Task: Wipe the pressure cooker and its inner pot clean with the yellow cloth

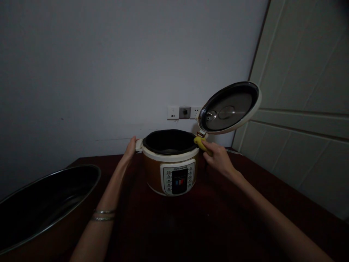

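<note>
An electric pressure cooker (154,171) with a brown body and a white rim stands on the dark red table. Its round lid (231,109) is swung up on the right, metal inside facing me. My left hand (131,147) is closed around the white side handle (139,145) on the cooker's left. In my right hand (218,156) is a yellow cloth (200,142), pressed at the rim's right side near the lid hinge (201,134). The cooker's inside is dark, so its contents cannot be made out.
A large dark pot (51,203) with a shiny rim stands at the near left. Wall sockets (184,112) sit behind the cooker. A pale panelled door (300,91) rises on the right, beside the table (174,225).
</note>
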The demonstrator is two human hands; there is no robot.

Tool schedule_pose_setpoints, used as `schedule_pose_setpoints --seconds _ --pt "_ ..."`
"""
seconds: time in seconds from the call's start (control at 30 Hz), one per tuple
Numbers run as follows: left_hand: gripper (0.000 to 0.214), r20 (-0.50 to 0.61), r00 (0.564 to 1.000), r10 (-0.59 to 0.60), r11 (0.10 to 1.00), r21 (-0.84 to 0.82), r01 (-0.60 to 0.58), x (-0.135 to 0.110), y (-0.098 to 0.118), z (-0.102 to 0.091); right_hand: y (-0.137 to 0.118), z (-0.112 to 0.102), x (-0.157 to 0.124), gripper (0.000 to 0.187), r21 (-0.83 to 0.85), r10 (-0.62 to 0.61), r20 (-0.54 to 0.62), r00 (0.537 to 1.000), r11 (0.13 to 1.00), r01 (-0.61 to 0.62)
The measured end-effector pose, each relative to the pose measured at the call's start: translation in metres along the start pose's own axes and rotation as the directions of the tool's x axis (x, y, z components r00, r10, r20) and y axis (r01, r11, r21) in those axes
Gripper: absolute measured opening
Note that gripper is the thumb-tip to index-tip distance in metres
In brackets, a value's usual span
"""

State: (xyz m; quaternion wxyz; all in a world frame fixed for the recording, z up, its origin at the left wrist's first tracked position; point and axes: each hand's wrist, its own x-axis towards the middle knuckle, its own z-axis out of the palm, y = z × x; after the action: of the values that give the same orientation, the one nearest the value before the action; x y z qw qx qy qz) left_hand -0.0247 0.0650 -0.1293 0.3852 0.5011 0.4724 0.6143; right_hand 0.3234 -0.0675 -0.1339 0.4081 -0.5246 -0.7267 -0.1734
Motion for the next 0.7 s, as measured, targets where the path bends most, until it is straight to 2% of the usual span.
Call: schedule_pose_setpoints --seconds 0.13,0.3,0.5,0.7 --pt "0.051 0.007 1.000 0.013 1.000 -0.003 -0.013 -0.004 0.003 -0.001 -0.017 -0.003 -0.014 0.047 0.020 -0.059 -0.092 0.994 0.998 0.061" --pt "0.045 -0.009 0.999 -0.037 0.999 0.013 0.037 -0.008 0.009 0.001 -0.047 -0.007 -0.031 0.048 -0.018 -0.226 -0.158 0.961 0.974 0.226" --pt "0.043 0.006 0.999 -0.053 0.998 0.042 0.053 -0.006 0.011 0.003 -0.103 -0.007 -0.029 0.049 -0.061 -0.384 -0.062 0.921 0.923 0.380" --pt "0.036 0.055 0.996 0.063 0.984 0.163 -0.072 -0.003 0.010 -0.001 -0.153 -0.005 0.011 0.041 -0.056 -0.376 0.045 0.926 0.924 0.378"
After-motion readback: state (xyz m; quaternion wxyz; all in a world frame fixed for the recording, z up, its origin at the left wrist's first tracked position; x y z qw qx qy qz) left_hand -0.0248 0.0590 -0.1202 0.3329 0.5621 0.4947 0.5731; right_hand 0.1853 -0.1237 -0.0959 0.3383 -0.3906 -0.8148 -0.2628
